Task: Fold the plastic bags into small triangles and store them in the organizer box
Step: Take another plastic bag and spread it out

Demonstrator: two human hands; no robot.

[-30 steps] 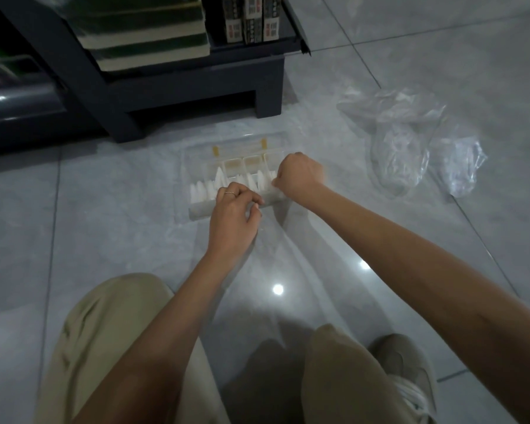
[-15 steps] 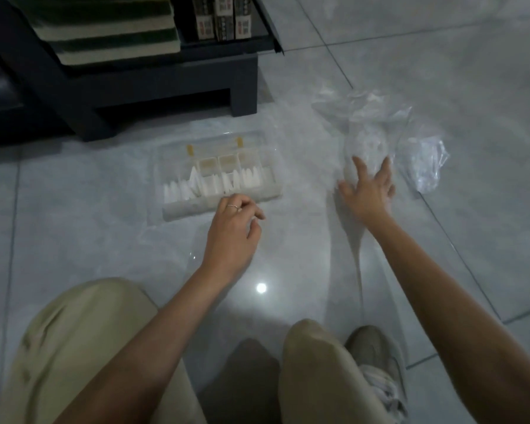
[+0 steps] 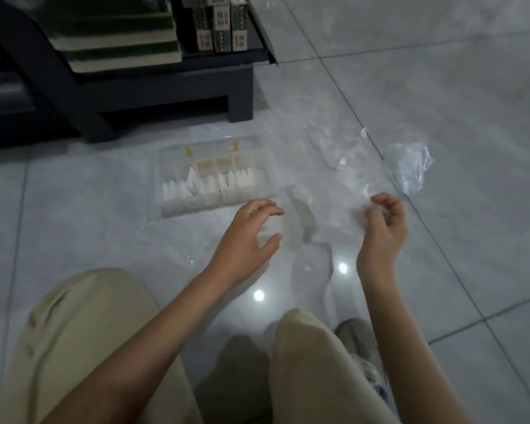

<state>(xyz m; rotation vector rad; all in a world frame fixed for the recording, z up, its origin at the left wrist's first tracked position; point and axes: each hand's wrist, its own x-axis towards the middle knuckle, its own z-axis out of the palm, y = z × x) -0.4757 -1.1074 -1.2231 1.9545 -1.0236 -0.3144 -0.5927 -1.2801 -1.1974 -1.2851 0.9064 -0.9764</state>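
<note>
A clear organizer box lies open on the tiled floor, with several white folded triangles standing in its row of compartments. My right hand pinches a clear plastic bag and holds it lifted above the floor, right of the box. My left hand hovers just in front of the box's near right corner, fingers loosely curled, holding nothing. Another crumpled clear bag lies on the floor further right.
A dark low shelf unit with books and small boxes stands behind the organizer. My knees in beige trousers and a shoe fill the near floor. Glossy grey tiles stretch to the right.
My right hand left the box, reached right to the loose bags, took hold of one and drew it back up toward me. My left hand came off the box's front edge.
</note>
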